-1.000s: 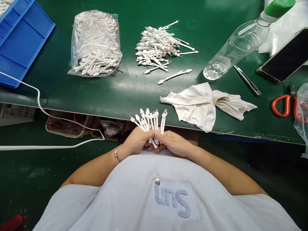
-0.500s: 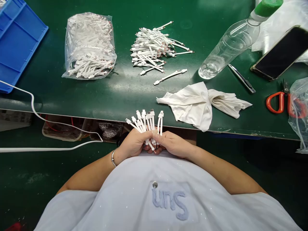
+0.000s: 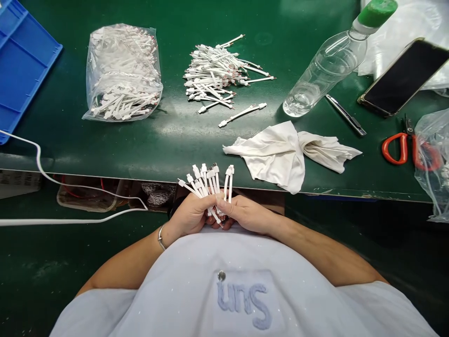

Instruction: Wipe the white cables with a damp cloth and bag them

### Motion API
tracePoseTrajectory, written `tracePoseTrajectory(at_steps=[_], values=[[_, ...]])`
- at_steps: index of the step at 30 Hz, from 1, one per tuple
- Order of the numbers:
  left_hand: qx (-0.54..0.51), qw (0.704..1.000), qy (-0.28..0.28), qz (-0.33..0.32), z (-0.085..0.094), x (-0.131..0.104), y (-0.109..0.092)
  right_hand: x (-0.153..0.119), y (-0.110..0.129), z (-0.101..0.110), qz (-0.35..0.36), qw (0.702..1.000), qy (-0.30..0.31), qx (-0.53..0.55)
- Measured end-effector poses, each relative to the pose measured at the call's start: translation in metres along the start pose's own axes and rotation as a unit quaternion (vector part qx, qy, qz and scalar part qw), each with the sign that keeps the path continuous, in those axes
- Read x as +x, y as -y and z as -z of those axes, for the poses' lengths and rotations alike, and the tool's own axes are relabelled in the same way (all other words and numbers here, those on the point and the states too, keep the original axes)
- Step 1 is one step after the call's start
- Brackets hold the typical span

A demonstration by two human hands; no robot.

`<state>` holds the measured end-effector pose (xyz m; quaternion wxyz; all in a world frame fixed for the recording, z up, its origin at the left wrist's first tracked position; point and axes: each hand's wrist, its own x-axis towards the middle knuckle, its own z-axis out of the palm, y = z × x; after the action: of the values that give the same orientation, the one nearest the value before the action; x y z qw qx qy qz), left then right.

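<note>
Close to my body, just off the table's front edge, my left hand [image 3: 191, 213] is closed around a fanned bunch of short white cables [image 3: 203, 180]. Their connector ends point up and away from me, and copper-coloured tips show below my thumbs. My right hand [image 3: 243, 211] meets it, thumb against thumb, closed on the right part of the bunch, where a couple of cables [image 3: 228, 180] stand apart. My lower fingers are mostly hidden. Beyond, a loose pile of similar cables [image 3: 217, 70] lies on the green table [image 3: 189, 140], with a few single cables [image 3: 242, 115] nearer me.
A clear bag of cables [image 3: 122, 75] and a blue crate [image 3: 24, 61] are at left. On the right are white cloths [image 3: 277, 152], a bottle [image 3: 326, 65], a cutter knife [image 3: 345, 114], a phone [image 3: 403, 77] and red-handled scissors [image 3: 400, 149]. A white cord [image 3: 87, 185] crosses the left edge.
The whole view has shifted slightly, so the table's things sit a little further left. Both hands keep the same hold on the cables.
</note>
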<state>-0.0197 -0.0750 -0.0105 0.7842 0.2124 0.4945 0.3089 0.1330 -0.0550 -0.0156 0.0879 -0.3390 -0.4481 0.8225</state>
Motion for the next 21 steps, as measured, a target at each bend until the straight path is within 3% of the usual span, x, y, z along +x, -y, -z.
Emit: tracePoseTrajectory(at_steps=[21], values=[[-0.026,1.000,0.005,0.005,0.0022,0.0016,0.0029,0.0037,-0.0049,0.0007,-0.003,1.000,0.006,-0.008]])
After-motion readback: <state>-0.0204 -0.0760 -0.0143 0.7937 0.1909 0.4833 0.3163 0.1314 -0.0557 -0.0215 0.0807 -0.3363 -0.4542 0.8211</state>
